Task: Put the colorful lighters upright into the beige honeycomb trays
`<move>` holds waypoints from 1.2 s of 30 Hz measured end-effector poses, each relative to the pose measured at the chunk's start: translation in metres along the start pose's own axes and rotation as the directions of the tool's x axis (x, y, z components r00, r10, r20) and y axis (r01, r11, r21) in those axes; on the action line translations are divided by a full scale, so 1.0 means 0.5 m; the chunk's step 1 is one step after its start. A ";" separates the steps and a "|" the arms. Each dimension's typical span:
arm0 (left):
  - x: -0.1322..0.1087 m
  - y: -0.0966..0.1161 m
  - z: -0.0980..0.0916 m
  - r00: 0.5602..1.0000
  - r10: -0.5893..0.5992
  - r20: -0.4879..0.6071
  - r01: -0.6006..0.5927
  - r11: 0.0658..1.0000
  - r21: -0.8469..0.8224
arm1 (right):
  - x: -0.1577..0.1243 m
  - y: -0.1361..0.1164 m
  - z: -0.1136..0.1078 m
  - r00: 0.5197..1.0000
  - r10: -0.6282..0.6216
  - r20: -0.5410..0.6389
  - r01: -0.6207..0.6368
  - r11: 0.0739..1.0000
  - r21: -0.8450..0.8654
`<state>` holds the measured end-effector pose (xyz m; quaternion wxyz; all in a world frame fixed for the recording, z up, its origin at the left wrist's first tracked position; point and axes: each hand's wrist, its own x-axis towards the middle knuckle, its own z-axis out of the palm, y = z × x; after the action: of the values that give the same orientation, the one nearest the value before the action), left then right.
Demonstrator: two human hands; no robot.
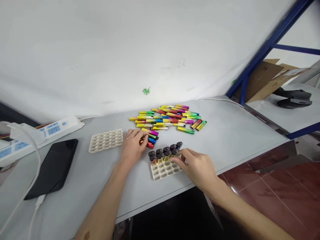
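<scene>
My left hand (pixel 133 145) rests on the table with its fingers curled over the ends of several lighters (pixel 151 138) lying side by side. A cream tray (pixel 157 176) with oval holes stands in front of me. Upright lighters (pixel 160 156) with black tops fill its back holes, while the front holes are bare. My right hand (pixel 196 165) is at the tray's right side, thumb and forefinger pinched at a lighter (pixel 175 153) in the row. The fingers hide part of that lighter and of the tray's right end.
Behind the hands lies a loose pile of shiny multicoloured lighters (pixel 172 116). A second cream tray (pixel 106 140), its holes bare, is left of my left hand. Farther left are a black phone (pixel 53 166) with a white cable and a power strip (pixel 53 130). Blue shelving (pixel 250 73) stands right.
</scene>
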<state>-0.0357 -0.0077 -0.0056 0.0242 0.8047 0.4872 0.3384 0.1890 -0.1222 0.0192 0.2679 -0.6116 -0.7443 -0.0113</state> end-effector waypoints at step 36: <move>0.009 -0.023 -0.010 0.999 0.017 0.040 -0.020 0.998 0.060 | 0.194 0.121 0.101 0.886 0.366 0.285 -0.409 0.329 0.851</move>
<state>-0.0461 0.0004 -0.0037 0.0063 0.8161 0.4891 0.3078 0.2144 -0.0019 -0.0027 0.5287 -0.5340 -0.4726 0.4605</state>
